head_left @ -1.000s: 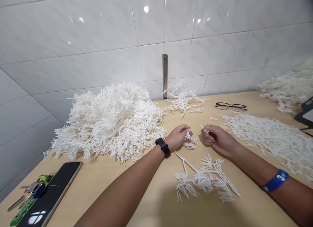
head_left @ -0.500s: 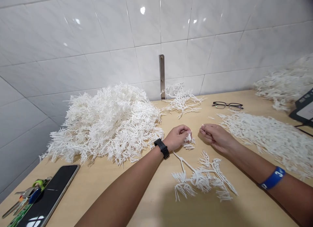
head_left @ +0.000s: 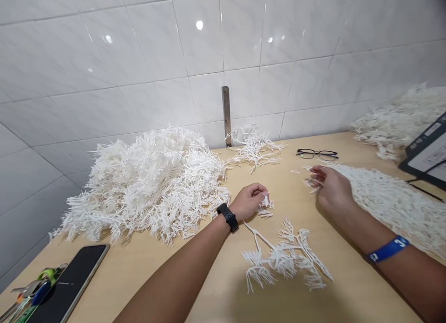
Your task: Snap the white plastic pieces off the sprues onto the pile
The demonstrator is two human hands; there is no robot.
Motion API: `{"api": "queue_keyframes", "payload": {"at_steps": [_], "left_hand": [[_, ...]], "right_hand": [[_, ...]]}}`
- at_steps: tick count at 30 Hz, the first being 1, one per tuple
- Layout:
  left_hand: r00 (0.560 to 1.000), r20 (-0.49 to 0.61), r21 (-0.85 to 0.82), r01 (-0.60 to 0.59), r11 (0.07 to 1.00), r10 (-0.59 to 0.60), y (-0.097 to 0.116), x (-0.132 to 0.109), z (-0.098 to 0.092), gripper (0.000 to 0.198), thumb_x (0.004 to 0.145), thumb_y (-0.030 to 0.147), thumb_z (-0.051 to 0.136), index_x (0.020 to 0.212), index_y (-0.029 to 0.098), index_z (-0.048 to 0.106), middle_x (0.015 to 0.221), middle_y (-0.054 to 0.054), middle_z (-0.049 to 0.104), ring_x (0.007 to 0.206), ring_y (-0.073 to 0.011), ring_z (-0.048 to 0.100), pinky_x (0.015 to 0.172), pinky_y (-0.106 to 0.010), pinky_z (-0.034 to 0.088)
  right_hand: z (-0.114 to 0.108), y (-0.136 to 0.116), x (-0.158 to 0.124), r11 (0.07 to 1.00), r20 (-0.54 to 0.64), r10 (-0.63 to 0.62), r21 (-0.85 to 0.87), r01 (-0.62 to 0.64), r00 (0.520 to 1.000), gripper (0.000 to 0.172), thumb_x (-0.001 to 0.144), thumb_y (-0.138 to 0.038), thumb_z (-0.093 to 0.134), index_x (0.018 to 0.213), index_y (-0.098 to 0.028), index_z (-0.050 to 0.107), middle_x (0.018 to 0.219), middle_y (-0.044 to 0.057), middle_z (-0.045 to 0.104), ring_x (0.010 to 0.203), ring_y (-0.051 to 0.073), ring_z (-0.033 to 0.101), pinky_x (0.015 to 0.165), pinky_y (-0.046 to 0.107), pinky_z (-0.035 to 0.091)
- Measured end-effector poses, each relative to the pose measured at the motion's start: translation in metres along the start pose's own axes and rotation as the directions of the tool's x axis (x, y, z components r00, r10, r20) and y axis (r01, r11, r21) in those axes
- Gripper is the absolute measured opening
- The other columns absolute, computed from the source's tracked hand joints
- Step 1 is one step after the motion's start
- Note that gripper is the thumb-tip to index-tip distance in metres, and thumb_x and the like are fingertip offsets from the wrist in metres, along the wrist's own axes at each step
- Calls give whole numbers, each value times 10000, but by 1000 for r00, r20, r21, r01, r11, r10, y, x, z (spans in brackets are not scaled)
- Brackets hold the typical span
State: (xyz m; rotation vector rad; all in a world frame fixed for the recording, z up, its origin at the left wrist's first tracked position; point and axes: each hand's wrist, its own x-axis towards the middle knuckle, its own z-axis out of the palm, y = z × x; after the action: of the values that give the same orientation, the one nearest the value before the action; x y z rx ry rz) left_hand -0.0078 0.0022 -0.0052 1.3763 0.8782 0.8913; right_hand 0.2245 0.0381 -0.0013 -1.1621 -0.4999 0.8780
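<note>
On the pale wooden tabletop (head_left: 362, 290), a narrow lane runs up the middle between the left hand (head_left: 248, 201) and right hand (head_left: 332, 188) toward the black-framed glasses (head_left: 317, 154). Blocking left: large heap of white plastic sprigs (head_left: 149, 184). Blocking right: long, bristly white mat (head_left: 390, 197). Below the hands: branched white sprig (head_left: 284, 258). Far edge: white tiled wall (head_left: 104, 58).

Our bare left hand (head_left: 248, 201) curls inward, fingertips pinched together near centre, while our bare right hand (head_left: 332, 189) lies farther right and far, fingers loosely spread, palm down.
</note>
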Motion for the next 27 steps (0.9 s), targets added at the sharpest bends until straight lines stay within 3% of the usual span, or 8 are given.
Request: {"api": "queue_keyframes", "payload": {"at_steps": [4,8,13,15,18,20,24,27], "left_hand": [[1000,6,29,-15,999,15,0,-1,0,111,857,227,533,798,133,529,719,-15,601,628,-82,529,623,-220,400],[1000,4,40,-23,999,23,0,-1,0,132,854,252,544,796,134,532,725,-20,606,632,-89,529,634,-229,404],[1000,6,51,-31,998,31,-3,0,-1,117,863,242,521,808,139,527,731,-18,607,624,-89,526,634,-230,401],[1000,6,50,-31,998,30,-2,-1,-1,105,868,222,497,809,140,523,735,-20,606,628,-91,526,637,-231,406],[998,1,93,-56,994,57,-2,-1,-1,96,853,213,519,804,135,545,744,-18,598,651,-92,519,653,-229,406],[997,-15,118,-79,990,81,-1,-1,-2,96,833,224,554,800,134,569,736,-7,584,662,-91,511,664,-226,401],[996,-64,43,-60,997,63,-3,0,-4,132,810,267,589,802,135,596,714,8,565,639,-87,496,660,-226,402],[998,-41,44,-53,998,55,-2,1,-5,153,787,279,622,794,127,609,718,1,575,648,-90,495,663,-227,398]], "right_hand": [[-7,-9,5,941,-54,-239,-259,218,969,172,711,-162,550,827,-178,677,831,50,639,664,139,490,536,270,373],[-8,-10,2,878,-40,-330,-381,291,943,325,735,-186,539,1025,-153,684,723,41,598,594,146,452,542,303,347],[2,-6,-16,844,0,-380,-408,347,925,418,743,-190,537,1151,-176,626,1094,117,613,864,209,574,671,314,437],[6,-7,-27,824,73,-390,-418,383,918,384,758,-202,542,1135,-211,613,1153,115,594,916,222,574,699,322,456],[9,-6,-43,835,359,-283,-365,413,889,181,807,-262,544,964,-215,620,947,91,633,806,205,579,676,315,467],[10,-3,-53,838,594,-149,-349,420,790,151,853,-331,524,858,-203,605,776,57,615,697,179,553,639,299,449],[12,5,-65,739,874,47,-357,572,484,321,898,-443,488,751,-179,594,671,24,575,640,155,500,620,278,398],[13,10,-67,675,912,106,-358,645,396,313,881,-448,518,758,-178,618,676,17,581,640,153,494,602,270,378]]}}
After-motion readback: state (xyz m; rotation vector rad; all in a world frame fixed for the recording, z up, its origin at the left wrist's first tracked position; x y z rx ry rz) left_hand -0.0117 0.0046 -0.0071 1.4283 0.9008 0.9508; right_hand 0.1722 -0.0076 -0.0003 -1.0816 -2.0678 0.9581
